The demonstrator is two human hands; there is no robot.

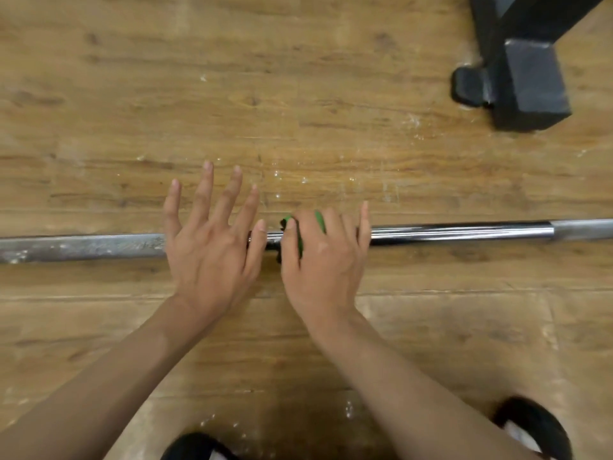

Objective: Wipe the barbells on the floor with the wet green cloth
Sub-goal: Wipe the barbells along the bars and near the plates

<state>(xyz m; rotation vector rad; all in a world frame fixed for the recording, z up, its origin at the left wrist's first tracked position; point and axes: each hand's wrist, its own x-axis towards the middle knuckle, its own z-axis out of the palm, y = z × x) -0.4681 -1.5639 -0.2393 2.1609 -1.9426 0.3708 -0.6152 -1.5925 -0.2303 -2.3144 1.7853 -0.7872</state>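
Barbell (457,232) lies across mid-frame on the floor (298,94). Right hand (326,260) curls round the green cloth (319,220), pressing it onto the bar to scrub. Left hand (209,240) is spread flat (likely steadying against roll).

no writing, label, brand, number or sign could be read anywhere in the view.
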